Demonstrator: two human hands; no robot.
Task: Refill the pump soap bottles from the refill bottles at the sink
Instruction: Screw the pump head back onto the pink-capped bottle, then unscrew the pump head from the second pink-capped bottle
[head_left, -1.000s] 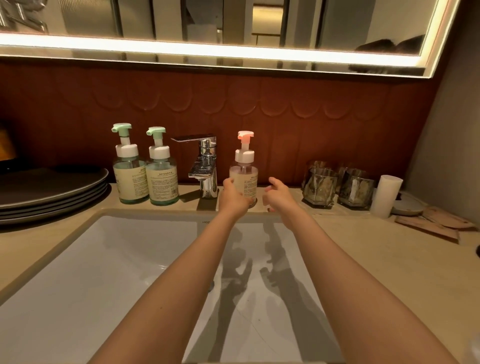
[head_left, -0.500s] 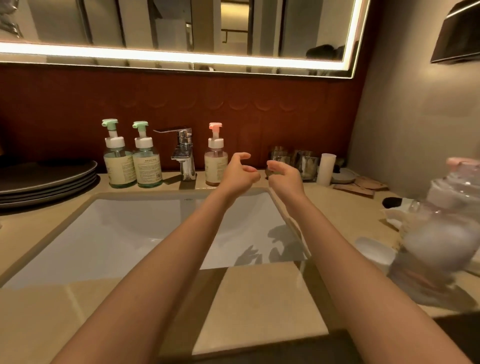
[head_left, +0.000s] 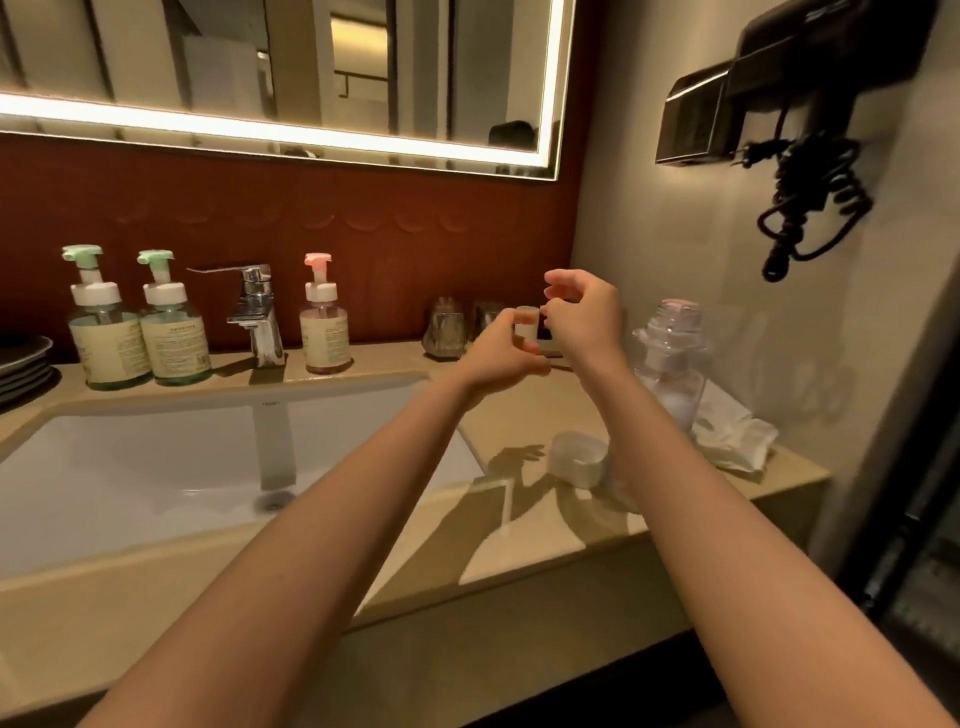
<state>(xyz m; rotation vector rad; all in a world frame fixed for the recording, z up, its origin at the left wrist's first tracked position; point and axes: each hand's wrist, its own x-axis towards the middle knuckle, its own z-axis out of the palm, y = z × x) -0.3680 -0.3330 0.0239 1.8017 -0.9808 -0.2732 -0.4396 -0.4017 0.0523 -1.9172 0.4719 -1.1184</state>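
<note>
Nearest you, both forearms stretch out over the beige counter (head_left: 524, 535), with the white sink (head_left: 156, 467) off to your left. Just left of your right arm a round white thing (head_left: 577, 460) lies on the counter, too blurry to name. Past that arm, the clear refill bottle (head_left: 671, 364) with the pink top stands upright near the right wall, just beside a crumpled white cloth (head_left: 735, 439).

Your left hand (head_left: 498, 353) and right hand (head_left: 582, 317) hover close together, right of the sink. The fingers are loosely curled, thumbs a bit apart, and they're gripping nothing as far as I can see. A white cup (head_left: 525, 323) peeks through between them from further back.

On the back ledge, the pink-pump soap bottle (head_left: 323, 325) sits right of the tap (head_left: 257, 312). Two green-pump bottles (head_left: 106, 332) stand left of it, all upright with pumps on.
</note>
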